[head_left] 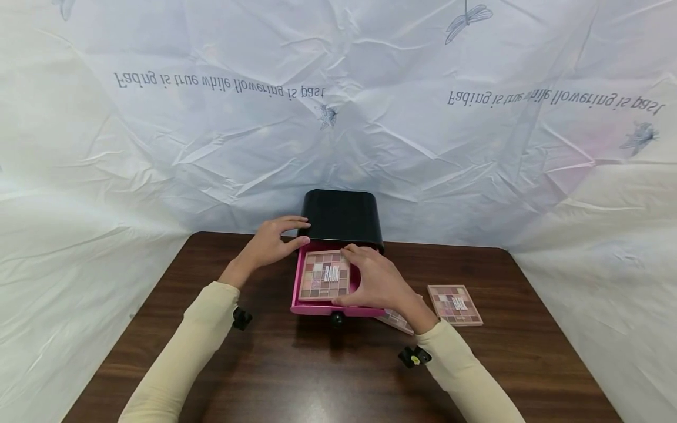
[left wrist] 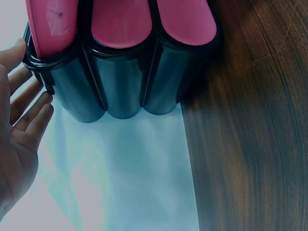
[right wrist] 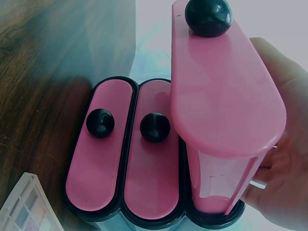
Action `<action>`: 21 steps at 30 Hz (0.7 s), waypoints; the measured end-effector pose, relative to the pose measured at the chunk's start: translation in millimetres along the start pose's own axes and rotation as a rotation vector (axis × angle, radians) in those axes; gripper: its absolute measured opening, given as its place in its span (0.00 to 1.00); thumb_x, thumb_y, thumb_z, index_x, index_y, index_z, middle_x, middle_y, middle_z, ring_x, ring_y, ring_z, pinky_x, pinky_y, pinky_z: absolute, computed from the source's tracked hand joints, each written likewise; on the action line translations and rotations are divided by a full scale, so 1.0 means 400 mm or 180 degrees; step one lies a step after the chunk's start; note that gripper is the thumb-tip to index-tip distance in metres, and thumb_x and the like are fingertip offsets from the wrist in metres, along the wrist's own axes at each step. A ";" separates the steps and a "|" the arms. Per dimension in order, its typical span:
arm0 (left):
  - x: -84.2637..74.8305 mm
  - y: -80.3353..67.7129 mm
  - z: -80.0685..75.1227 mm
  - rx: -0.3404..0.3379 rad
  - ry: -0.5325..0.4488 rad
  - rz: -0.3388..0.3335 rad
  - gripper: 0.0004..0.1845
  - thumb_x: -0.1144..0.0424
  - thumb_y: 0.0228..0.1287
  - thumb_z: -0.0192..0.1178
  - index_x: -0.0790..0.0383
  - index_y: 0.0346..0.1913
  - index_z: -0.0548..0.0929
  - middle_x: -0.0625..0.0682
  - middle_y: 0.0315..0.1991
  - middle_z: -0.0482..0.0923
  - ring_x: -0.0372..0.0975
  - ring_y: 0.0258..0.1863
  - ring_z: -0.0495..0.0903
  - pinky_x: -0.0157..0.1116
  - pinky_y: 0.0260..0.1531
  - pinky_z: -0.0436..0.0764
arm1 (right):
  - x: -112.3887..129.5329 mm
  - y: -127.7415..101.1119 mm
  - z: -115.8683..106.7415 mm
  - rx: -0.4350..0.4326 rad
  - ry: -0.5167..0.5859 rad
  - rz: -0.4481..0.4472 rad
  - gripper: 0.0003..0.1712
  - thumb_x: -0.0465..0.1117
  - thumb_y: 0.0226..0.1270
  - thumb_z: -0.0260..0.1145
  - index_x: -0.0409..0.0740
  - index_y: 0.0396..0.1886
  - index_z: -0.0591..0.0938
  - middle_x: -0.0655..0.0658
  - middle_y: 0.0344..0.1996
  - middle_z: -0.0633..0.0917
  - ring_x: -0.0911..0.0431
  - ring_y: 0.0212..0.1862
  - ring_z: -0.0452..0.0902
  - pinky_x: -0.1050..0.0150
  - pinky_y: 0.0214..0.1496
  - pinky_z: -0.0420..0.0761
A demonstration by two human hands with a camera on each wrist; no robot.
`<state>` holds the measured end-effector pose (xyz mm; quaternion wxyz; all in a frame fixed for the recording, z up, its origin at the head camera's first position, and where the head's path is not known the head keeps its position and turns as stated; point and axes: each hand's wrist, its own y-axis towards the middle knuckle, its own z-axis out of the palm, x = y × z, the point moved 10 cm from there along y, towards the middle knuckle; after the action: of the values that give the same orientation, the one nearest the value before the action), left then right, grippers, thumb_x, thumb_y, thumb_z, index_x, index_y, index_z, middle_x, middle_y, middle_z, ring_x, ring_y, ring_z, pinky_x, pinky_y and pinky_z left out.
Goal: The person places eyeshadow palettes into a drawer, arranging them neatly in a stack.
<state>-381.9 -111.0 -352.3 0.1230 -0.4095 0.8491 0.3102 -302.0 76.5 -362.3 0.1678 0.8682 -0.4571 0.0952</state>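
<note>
The glossy black cabinet with rounded compartments [right wrist: 216, 221] carries 3 pink plastic drawers. 2 units, the left-side drawer [right wrist: 102, 163] and the middle drawer [right wrist: 153, 187], are seated; each bears 1 round black knob. The 3rd unit, the right-side drawer [right wrist: 226, 96], projects toward the camera. The right hand [right wrist: 288, 178] is positioned partly behind it; the grip is hidden. A pale-framed cosmetic palette with coloured pans [right wrist: 32, 207] shows partially at lower left, beside the dark brown wood-grain table [right wrist: 38, 86].
</note>
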 end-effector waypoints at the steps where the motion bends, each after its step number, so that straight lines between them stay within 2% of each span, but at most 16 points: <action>1: 0.000 0.000 0.000 -0.0003 0.0010 0.0007 0.25 0.47 0.71 0.65 0.58 0.63 0.84 0.54 0.66 0.78 0.49 0.68 0.74 0.54 0.67 0.72 | -0.001 0.000 0.001 0.0010 0.0008 0.0007 0.62 0.70 0.44 0.79 0.44 0.76 0.71 0.41 0.73 0.72 0.43 0.72 0.68 0.39 0.70 0.71; 13: 0.004 0.002 0.001 0.0004 0.0001 -0.0013 0.26 0.46 0.71 0.64 0.58 0.64 0.83 0.54 0.67 0.78 0.50 0.69 0.74 0.54 0.67 0.72 | -0.010 0.000 0.009 0.0218 0.0035 0.0133 0.60 0.68 0.47 0.79 0.44 0.76 0.71 0.40 0.75 0.69 0.42 0.74 0.67 0.38 0.72 0.67; 21: 0.002 0.001 0.001 0.0019 0.0000 -0.0019 0.26 0.47 0.71 0.65 0.58 0.64 0.83 0.54 0.67 0.78 0.50 0.69 0.74 0.53 0.68 0.72 | -0.011 -0.001 0.017 0.0298 -0.0110 0.0161 0.60 0.69 0.47 0.80 0.44 0.76 0.71 0.40 0.75 0.69 0.42 0.73 0.68 0.41 0.71 0.70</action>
<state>-382.6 -111.1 -352.7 0.1252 -0.4116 0.8488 0.3073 -304.2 77.5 -370.0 0.1166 0.8649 -0.4767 0.1057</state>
